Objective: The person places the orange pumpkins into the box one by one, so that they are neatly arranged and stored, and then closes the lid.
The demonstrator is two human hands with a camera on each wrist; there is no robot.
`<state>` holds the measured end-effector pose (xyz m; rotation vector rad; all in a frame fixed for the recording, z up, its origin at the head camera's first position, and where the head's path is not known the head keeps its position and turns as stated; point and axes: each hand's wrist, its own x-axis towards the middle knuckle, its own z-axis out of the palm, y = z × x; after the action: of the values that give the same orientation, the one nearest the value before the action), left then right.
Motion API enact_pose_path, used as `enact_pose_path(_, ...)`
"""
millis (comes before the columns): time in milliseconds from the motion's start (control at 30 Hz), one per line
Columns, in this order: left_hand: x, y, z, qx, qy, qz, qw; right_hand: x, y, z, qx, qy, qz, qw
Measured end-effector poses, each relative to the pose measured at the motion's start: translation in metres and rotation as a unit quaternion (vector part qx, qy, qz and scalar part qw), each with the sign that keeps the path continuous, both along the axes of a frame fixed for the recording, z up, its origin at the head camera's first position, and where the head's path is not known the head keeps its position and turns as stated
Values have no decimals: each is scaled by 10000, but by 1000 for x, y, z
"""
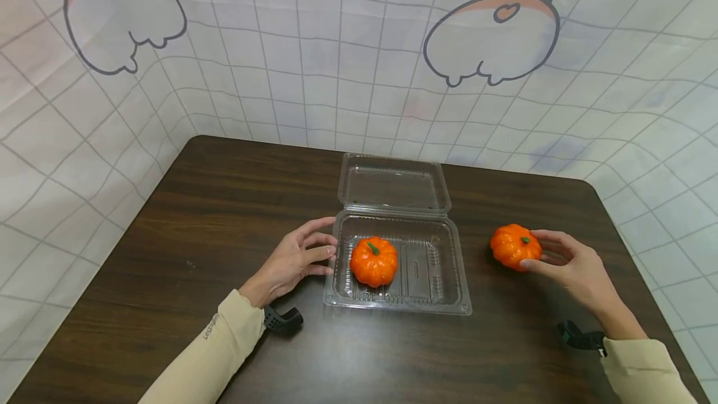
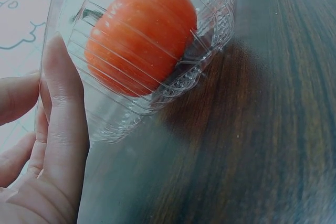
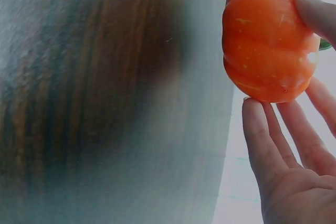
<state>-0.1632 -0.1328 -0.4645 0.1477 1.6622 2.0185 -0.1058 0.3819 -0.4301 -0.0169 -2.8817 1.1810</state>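
A small orange toy pumpkin [image 1: 513,247] with a green stem is pinched between the thumb and fingertips of my right hand [image 1: 574,273], to the right of the container. The right wrist view shows the same pumpkin [image 3: 268,38] with the thumb on one side and fingertips at its lower end. My left hand [image 1: 294,260] holds the left rim of a clear plastic clamshell container [image 1: 462,288], its lid [image 1: 395,186] folded back. Inside, on the left, sits a second orange pumpkin [image 1: 374,264], seen through the ribbed wall in the left wrist view.
Everything is over a dark wood-grain table [image 1: 235,186] with rounded corners. A white grid-patterned curtain [image 1: 291,61] with cartoon animal prints surrounds its back and sides. Dark straps are worn on both wrists, below beige sleeves [image 1: 207,354].
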Motion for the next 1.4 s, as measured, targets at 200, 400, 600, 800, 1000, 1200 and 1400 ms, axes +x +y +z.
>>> enact_pose_path(200, 0, -1, 0, -37, 24, 9, 10000, -1, -3, 8, -232, 79, 41, 9997)
enact_pose_path(400, 0, -2, 0, -50, 40, 20, 10000, -2, -9, 17, -402, 210, 159, 9988)
enact_pose_path(600, 0, -3, 0, -23, 80, 9, 10000, -3, -20, 29, -420, 408, 223, 9980)
enact_pose_path(800, -1, -1, 0, 44, 111, -55, 9999, -3, -29, 42, -536, 425, 254, 9973)
enact_pose_path(1000, 0, 1, 1, 40, 129, -58, 9999, -4, -32, 53, -710, 501, 315, 9957)
enact_pose_path(1200, 0, 2, 0, -4, 130, -37, 9999, -5, -40, 59, -803, 650, 534, 9932)
enact_pose_path(1400, 1, 2, 1, 13, 109, -20, 9999, -8, -56, 63, -933, 764, 825, 9893)
